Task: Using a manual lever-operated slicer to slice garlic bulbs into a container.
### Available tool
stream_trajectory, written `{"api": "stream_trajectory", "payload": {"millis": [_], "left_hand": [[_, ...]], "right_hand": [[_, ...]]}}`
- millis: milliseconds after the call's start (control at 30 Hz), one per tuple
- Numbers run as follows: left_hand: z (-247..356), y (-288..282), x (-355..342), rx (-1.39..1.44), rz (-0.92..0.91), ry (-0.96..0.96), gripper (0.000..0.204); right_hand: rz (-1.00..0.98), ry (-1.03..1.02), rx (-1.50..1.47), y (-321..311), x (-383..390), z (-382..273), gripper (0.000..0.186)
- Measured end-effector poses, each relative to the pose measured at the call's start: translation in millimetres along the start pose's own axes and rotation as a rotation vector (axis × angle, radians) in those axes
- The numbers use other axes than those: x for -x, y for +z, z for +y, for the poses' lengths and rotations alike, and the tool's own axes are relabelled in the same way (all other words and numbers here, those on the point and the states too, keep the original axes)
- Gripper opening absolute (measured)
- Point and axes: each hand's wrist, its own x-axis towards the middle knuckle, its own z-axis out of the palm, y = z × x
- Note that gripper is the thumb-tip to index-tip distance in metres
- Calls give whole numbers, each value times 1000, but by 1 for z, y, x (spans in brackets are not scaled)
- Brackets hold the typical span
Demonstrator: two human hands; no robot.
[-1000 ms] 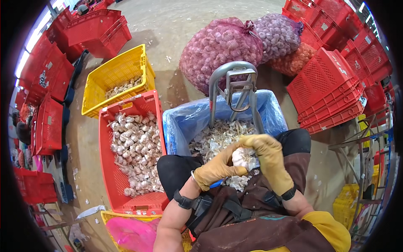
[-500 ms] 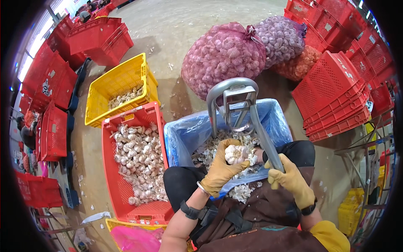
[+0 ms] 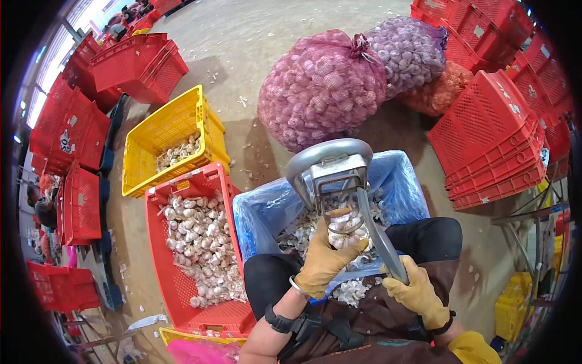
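Note:
My left hand (image 3: 322, 261) in a tan glove holds a garlic bulb (image 3: 345, 236) inside the frame of a metal hand-lever tool (image 3: 329, 155). My right hand (image 3: 416, 290), also gloved, grips the tool's long handle (image 3: 387, 243). Beneath the tool, a blue crate lined with plastic (image 3: 404, 179) holds papery garlic scraps (image 3: 351, 293), some also on the near side by my lap. Left of it stands a red crate (image 3: 157, 229) heaped with whole garlic bulbs (image 3: 203, 238).
A yellow crate (image 3: 139, 153) with some garlic sits behind the red one. Mesh sacks of garlic (image 3: 321, 91) lie ahead. Red crate stacks (image 3: 485, 136) flank both sides. A metal rack (image 3: 526, 224) stands at the right. Co-workers (image 3: 43, 208) work at the far left and back.
My right hand left the bulb and took hold of the handle. My left hand moved the bulb into the tool's frame, and the tool's top has come lower, toward me.

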Motion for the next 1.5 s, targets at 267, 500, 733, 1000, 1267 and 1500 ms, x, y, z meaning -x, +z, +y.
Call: {"api": "stream_trajectory", "payload": {"millis": [267, 500, 733, 1000, 1267, 1500], "left_hand": [[1, -6, -3, 147, -1, -150, 56], [-2, -8, -3, 97, -16, -162, 57], [10, -5, -2, 148, -16, -238, 56], [8, -16, -3, 271, -52, -369, 44], [13, -10, -6, 163, -25, -282, 46], [13, -7, -9, 216, -36, -208, 50]], "right_hand": [[-10, -62, 103, 2, -11, 15, 43], [10, -166, 192, 3, -16, 21, 43], [-30, -231, 237, -1, -14, 13, 52], [-98, -114, 202, -14, 8, -6, 60], [-16, -310, 343, -6, -5, 12, 52], [58, -408, 372, 11, -49, 46, 41]]}}
